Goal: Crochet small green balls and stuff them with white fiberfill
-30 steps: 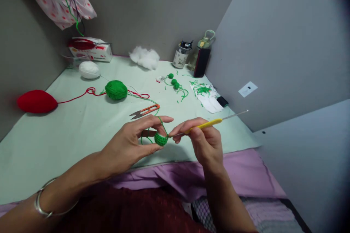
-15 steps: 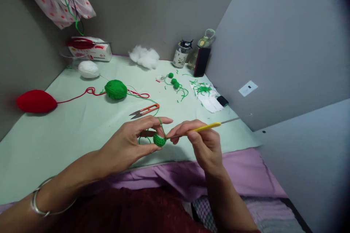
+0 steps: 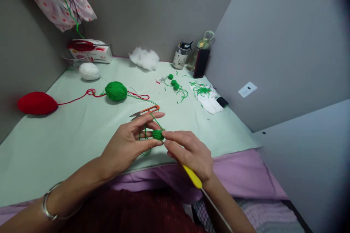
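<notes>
Between the thumb and fingers of my left hand (image 3: pixel 124 140) I pinch a small green crocheted piece (image 3: pixel 158 134). Green yarn (image 3: pixel 155 119) runs from it over my raised forefinger, and loops hang below the fingers. My right hand (image 3: pixel 191 153) is closed round a crochet hook with a yellow handle (image 3: pixel 193 176); its fingertips touch the right side of the crocheted piece. The hook's rear shaft slants down toward my forearm, and its working tip is hidden. Just beyond my left fingers lie orange-handled thread snips (image 3: pixel 151 109).
A green yarn ball (image 3: pixel 116 91), a red yarn ball (image 3: pixel 37 103) and a white yarn ball (image 3: pixel 89 71) lie to the left. White stuffing (image 3: pixel 144 58), small green balls (image 3: pixel 174 83) and yarn scraps on paper (image 3: pixel 210 101) lie further back. A pen cup (image 3: pixel 180 58) stands by a phone (image 3: pixel 201 63).
My right hand has turned, so the hook's handle now points down toward me instead of out to the right. The crocheted piece has shifted slightly up and left in my left hand.
</notes>
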`<state>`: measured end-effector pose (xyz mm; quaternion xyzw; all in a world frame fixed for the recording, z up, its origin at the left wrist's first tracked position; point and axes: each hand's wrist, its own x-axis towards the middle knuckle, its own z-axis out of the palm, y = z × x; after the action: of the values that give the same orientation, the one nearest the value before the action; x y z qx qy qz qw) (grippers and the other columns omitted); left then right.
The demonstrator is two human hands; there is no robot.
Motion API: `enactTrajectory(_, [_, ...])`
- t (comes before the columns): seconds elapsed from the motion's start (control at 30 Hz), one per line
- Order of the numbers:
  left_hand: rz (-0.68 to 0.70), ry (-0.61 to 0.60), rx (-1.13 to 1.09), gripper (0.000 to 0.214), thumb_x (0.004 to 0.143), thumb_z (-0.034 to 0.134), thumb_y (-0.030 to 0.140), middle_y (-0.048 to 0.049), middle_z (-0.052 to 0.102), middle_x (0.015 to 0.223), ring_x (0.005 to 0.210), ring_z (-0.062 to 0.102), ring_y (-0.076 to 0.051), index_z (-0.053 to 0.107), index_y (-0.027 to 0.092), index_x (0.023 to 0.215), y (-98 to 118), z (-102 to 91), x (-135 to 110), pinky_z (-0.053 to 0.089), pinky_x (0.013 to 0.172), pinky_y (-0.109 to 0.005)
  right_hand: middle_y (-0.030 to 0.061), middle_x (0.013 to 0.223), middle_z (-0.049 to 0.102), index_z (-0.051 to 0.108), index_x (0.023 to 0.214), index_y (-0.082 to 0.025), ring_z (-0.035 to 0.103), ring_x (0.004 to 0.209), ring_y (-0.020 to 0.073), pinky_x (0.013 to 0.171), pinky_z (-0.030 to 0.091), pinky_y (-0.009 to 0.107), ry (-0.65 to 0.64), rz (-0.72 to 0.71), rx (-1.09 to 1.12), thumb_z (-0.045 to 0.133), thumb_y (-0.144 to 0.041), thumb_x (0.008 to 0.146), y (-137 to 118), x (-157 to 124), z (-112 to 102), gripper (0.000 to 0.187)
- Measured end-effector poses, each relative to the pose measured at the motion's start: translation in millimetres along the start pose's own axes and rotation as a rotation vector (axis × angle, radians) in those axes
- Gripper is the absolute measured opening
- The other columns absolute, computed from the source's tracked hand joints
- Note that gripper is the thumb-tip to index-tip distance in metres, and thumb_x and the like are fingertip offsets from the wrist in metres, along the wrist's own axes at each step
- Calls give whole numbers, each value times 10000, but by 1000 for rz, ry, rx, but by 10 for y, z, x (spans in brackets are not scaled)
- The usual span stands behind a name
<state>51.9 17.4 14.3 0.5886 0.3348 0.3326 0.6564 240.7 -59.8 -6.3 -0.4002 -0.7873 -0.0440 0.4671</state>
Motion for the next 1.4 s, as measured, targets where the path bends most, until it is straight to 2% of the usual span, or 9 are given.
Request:
enactTrajectory(0.07, [-2, 81, -24, 596, 769, 869, 305, -25, 693, 976, 820, 631, -172, 697, 244, 1336, -15, 38, -43, 541, 662, -268, 105, 1186, 799, 701, 1276, -294, 766, 1058, 244, 830, 674, 391, 17, -13, -45, 672, -75, 918, -29, -16, -4, 420])
enactTrajectory(0.17, [58, 145, 8, 503, 836, 834, 331, -36, 708, 1081, 999, 642, -195, 711, 259, 1318, -35, 83, -106, 564, 837, -283, 87, 1166, 801, 712, 1271, -318, 768, 1051, 246, 850, 674, 388, 58, 6, -36, 698, -58, 898, -77, -33, 19, 455])
enactTrajectory(0.43, [111, 70, -41, 554, 847, 825, 224, -16, 725, 1077, 1066, 664, -188, 675, 285, 1377, -13, 26, -122, 548, 999, -303, 43, 1033, 792, 732, 1170, -278, 762, 903, 168, 750, 657, 313, 227, 230, 236, 586, -104, 997, -68, 37, 52, 285])
enactTrajectory(0.63, [20, 93, -223, 621, 820, 861, 264, -25, 714, 1048, 1022, 680, -185, 659, 269, 1407, -57, 130, -122, 563, 948, -288, 62, 1126, 779, 745, 1208, -294, 730, 1029, 208, 840, 656, 330, 158, 7, -231, 683, -76, 928, -124, -35, 99, 361])
enactTrajectory(0.73, [-69, 35, -388, 659, 798, 889, 279, -16, 709, 1028, 973, 675, -161, 656, 288, 1415, -84, 149, -109, 553, 880, -244, 93, 1115, 779, 748, 1206, -218, 702, 1067, 215, 871, 653, 318, 187, -105, -325, 711, -40, 894, -118, -55, 171, 361])
enactTrajectory(0.9, [-250, -87, -545, 687, 729, 936, 248, -25, 721, 1041, 1010, 651, -153, 695, 257, 1373, -71, 81, -61, 492, 942, -227, 69, 1075, 775, 746, 1214, -268, 727, 976, 192, 784, 646, 340, 343, 79, 118, 615, -161, 1003, -41, 16, 232, 271])
enactTrajectory(1.0, [-224, -105, -514, 721, 702, 952, 232, -18, 702, 1043, 985, 641, -147, 695, 274, 1374, -55, 45, -48, 496, 907, -224, 61, 1036, 777, 776, 1158, -293, 735, 922, 186, 745, 628, 337, 330, 212, 373, 614, -221, 1016, -28, 44, 174, 227])
enactTrajectory(1.17, [-152, -123, -382, 694, 719, 938, 231, -2, 623, 959, 834, 582, -116, 697, 297, 1367, -23, -29, -35, 472, 651, -173, 31, 946, 793, 791, 1122, -285, 723, 873, 172, 769, 604, 338, 320, 356, 533, 637, -165, 994, -19, 2, 42, 233])
enactTrajectory(1.4, [-107, -218, -310, 571, 761, 898, 206, -13, 616, 965, 836, 578, -111, 731, 274, 1303, -62, -94, -1, 481, 673, -170, 12, 832, 758, 827, 967, -264, 703, 670, 128, 656, 576, 293, 381, 595, 813, 683, -228, 963, 21, -8, 26, 148])
